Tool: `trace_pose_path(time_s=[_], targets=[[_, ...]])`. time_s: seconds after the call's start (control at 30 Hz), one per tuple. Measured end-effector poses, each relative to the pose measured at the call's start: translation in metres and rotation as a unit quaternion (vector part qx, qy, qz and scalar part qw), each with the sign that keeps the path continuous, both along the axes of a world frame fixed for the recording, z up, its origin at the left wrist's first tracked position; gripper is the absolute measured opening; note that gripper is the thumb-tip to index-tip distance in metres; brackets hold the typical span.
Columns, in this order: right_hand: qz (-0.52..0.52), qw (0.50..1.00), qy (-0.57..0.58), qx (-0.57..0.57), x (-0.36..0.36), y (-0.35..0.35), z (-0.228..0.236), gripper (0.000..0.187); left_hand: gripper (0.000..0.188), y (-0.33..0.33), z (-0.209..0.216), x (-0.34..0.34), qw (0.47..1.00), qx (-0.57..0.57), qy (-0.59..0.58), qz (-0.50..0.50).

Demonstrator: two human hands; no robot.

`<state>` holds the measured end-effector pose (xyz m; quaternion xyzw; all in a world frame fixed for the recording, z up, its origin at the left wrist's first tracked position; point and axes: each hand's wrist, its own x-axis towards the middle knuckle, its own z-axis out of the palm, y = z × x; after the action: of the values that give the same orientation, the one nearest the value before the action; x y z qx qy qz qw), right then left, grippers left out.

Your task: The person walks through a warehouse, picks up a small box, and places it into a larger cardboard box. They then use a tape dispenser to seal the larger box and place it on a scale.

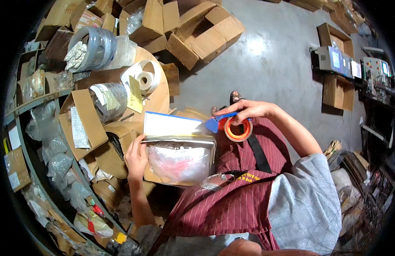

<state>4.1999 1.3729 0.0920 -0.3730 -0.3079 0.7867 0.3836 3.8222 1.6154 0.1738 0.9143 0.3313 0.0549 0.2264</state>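
Note:
My right hand (254, 109) is closed around a blue tape dispenser (212, 124) with an orange-and-red tape roll (239, 130), just right of an open cardboard box (161, 178). My left hand (137, 156) grips that box at its upper left edge, fingers bent over the rim. Inside lies a clear plastic bag (178, 164) with white and pinkish contents, too blurred to name. A white panel with a blue edge (174, 125) stands along the box's far side; whether it is a flap or a separate sheet, I cannot tell.
Beyond the box, a round wooden table (161, 81) bears a white roll (146, 80) and a clear plastic tub (93, 49). Metal shelving (39, 102) full of bagged goods curves along the left. Open cartons (206, 36) lie on the floor ahead; machines (334, 59) stand far right.

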Motion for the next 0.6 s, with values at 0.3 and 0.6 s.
trace_pose_path(time_s=[0.3,0.6], targets=[[-0.057,0.994,0.054,-0.07,-0.016,-0.027,-0.015,0.062,0.029,-0.002,-0.003,0.0,1.0,-0.015,0.027,-0.001],[-0.045,0.996,0.067,-0.03,-0.029,-0.042,-0.037,0.063,0.023,0.0,-0.018,-0.014,0.997,0.031,-0.013,-0.069]])
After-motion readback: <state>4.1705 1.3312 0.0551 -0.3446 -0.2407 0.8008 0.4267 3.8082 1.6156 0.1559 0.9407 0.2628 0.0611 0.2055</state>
